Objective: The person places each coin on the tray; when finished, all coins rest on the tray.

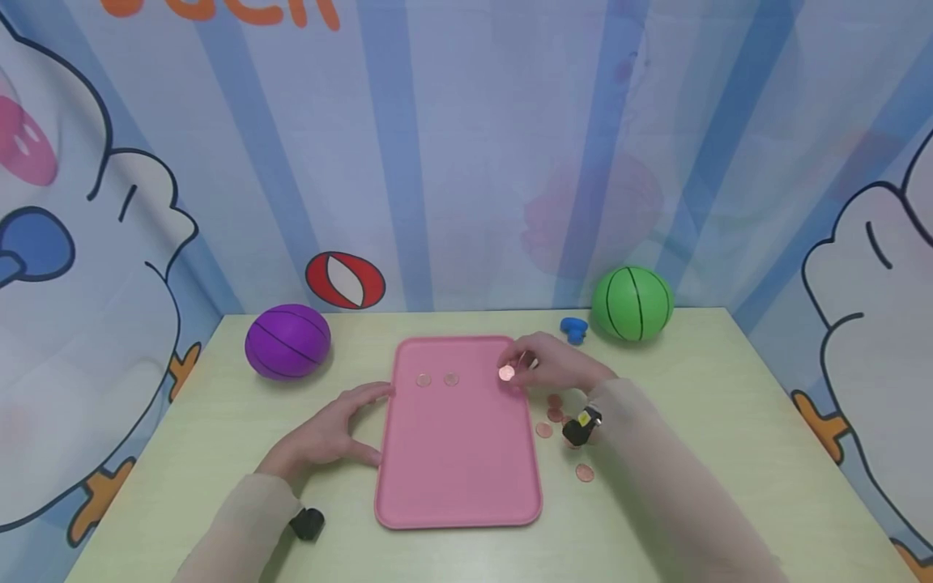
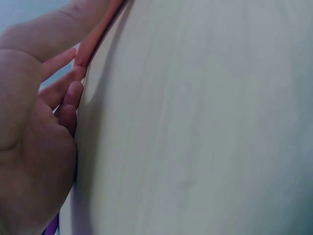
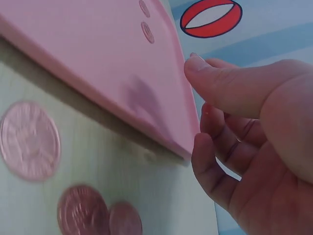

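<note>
A person's right grip (image 1: 550,362) pinches a copper-coloured coin (image 1: 506,372) between the fingertips, over the far right part of a pink tray (image 1: 459,453). The left grip (image 1: 328,433) is uncurled, its fingers and thumb spread against the tray's left edge, apparently steadying it. Two coins (image 1: 451,379) lie flat in the tray, left of the right grip, side by side and slightly apart. More loose coins (image 1: 543,430) lie on the tabletop (image 1: 204,421), nearer the viewer than the right grip, some partly hidden by its wrist.

The step in hand looks like placing a coin into that row; the next move probably calls for lowering it level with the pair and parting the fingers.

The head view alone shows the pinched coin clearly. The right wrist view reveals raised designs on the loose coins; the left wrist view shows the left palm, hidden from above.
</note>
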`<state>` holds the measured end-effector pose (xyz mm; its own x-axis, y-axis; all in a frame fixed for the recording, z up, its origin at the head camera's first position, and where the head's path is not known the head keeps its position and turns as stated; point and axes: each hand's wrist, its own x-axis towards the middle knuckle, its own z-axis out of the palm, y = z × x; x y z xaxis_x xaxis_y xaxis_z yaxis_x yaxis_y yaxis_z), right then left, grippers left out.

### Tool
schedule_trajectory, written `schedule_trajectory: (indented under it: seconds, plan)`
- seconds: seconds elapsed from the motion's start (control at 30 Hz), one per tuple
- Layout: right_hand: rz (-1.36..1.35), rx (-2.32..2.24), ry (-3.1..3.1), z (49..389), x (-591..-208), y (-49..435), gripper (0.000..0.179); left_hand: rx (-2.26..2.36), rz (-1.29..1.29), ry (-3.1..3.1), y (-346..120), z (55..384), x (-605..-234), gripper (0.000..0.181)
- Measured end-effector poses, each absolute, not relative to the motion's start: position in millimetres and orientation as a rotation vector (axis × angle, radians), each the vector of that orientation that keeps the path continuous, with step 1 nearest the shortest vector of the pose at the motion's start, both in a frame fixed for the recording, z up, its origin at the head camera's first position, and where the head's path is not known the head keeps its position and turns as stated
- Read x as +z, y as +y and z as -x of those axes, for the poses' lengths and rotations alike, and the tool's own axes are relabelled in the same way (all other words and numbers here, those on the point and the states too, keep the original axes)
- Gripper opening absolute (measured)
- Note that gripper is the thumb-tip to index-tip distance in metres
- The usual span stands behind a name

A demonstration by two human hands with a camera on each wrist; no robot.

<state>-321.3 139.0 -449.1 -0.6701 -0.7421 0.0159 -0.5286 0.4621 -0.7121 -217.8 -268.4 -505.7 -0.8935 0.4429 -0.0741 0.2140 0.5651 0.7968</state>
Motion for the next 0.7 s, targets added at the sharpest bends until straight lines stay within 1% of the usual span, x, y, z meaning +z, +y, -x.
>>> schedule_trajectory:
  seconds: [0.37, 0.57, 0.7]
  plan:
    - [0.991, -1.032, 2.466, 324.4, -458.9, 102.8, 0.024, 1.243, -0.546, 2.531, -269.0, 217.4, -506.2, 0.113]
    - [0.898, -0.980, 2.544, 325.2, -466.6, 89.4, 0.021, 1.233, -0.537, 2.535, -268.3, 218.4, -507.1, 0.113]
    - [0.896, -0.925, 2.581, 324.7, -468.8, 81.6, 0.021, 1.230, -0.535, 2.538, -268.1, 218.1, -506.6, 0.113]
